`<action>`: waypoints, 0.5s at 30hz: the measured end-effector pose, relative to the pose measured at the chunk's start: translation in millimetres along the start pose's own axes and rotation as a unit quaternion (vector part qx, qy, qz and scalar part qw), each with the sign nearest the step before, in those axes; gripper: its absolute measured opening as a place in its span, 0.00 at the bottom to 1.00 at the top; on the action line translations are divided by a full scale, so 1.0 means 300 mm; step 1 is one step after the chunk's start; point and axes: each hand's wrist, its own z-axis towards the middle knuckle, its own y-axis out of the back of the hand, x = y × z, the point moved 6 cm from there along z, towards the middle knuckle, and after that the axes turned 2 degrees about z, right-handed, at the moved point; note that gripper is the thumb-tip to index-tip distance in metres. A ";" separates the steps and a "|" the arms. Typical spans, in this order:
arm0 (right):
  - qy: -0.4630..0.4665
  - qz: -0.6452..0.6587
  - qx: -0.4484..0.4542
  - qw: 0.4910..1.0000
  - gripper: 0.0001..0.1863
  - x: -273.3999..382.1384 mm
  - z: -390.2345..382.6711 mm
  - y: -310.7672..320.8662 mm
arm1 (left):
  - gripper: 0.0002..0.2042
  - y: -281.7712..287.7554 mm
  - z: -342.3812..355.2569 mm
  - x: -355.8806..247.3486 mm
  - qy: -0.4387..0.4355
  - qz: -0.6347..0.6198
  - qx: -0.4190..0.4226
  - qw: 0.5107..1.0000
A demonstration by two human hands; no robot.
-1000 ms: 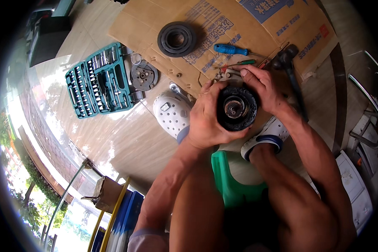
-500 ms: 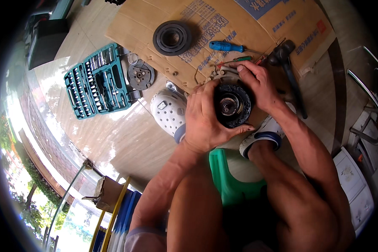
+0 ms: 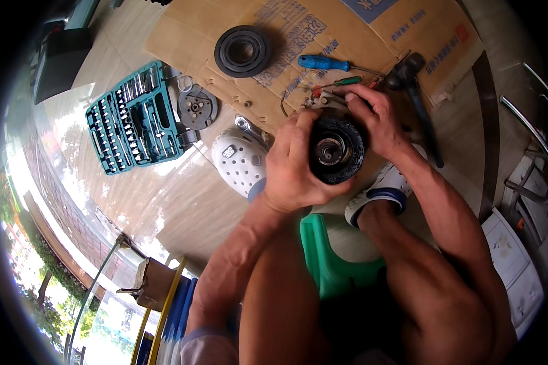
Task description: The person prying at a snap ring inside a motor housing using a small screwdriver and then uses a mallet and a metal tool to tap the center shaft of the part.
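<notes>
Between my hands, above the cardboard's near edge, is a metal compressor whose round black front end faces up, with a shaft in its middle. My left hand wraps its left side, thumb under the near rim. Curled round its far right side, my right hand grips the compressor's grey body; some fingertips are hidden. Just beyond lie a green-handled screwdriver and a blue-handled screwdriver. A black-headed hammer rests to the right. A black grooved pulley sits farther off on the cardboard.
A flattened cardboard sheet covers the far floor. Left are an open teal socket set, a round metal clutch plate and a ratchet. My white clogs flank the work; a green stool is beneath me.
The view has shifted slightly, so the floor items sit a little farther left. My left thumb has drawn in closer against the compressor's rim; both hands keep hold of it.
</notes>
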 end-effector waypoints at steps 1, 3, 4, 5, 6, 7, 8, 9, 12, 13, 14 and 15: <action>0.005 0.008 -0.006 1.000 0.18 0.009 0.001 -0.002 | 0.48 -0.005 -0.004 -0.004 0.008 0.004 -0.001 1.000; 0.014 0.024 -0.017 0.999 0.17 0.030 0.002 -0.004 | 0.48 -0.006 -0.017 -0.008 0.025 0.016 -0.006 1.000; 0.012 0.020 -0.021 1.000 0.17 0.030 0.004 -0.003 | 0.48 -0.005 -0.022 -0.008 0.031 0.025 -0.011 0.999; 0.011 0.016 -0.024 1.000 0.17 0.026 0.007 -0.003 | 0.49 -0.006 -0.023 -0.007 0.038 0.034 -0.016 0.999; 0.010 0.012 -0.028 0.999 0.17 0.023 0.009 -0.002 | 0.48 -0.007 -0.019 -0.008 0.035 0.031 -0.018 0.999; 0.015 0.008 -0.034 0.999 0.17 0.023 0.008 -0.002 | 0.48 -0.006 -0.016 -0.010 0.033 0.027 -0.019 0.999; 0.020 0.003 -0.039 0.999 0.17 0.021 0.005 -0.001 | 0.48 -0.004 -0.013 -0.011 0.030 0.024 -0.020 0.999; 0.025 -0.001 -0.045 0.999 0.17 0.022 0.003 -0.001 | 0.47 -0.004 -0.014 -0.012 0.034 0.031 -0.014 0.999; 0.014 0.002 -0.053 0.998 0.17 0.018 -0.001 -0.003 | 0.46 -0.005 -0.011 -0.019 0.037 0.049 -0.006 0.998; 0.016 0.004 -0.058 0.998 0.16 0.017 -0.002 -0.004 | 0.46 -0.004 -0.009 -0.023 0.032 0.051 -0.008 0.998; 0.019 0.005 -0.063 0.998 0.16 0.016 -0.002 -0.006 | 0.45 -0.003 -0.008 -0.027 0.027 0.053 -0.010 0.998; 0.021 0.007 -0.068 0.997 0.16 0.016 -0.003 -0.005 | 0.45 -0.001 -0.007 -0.031 0.025 0.062 -0.010 0.998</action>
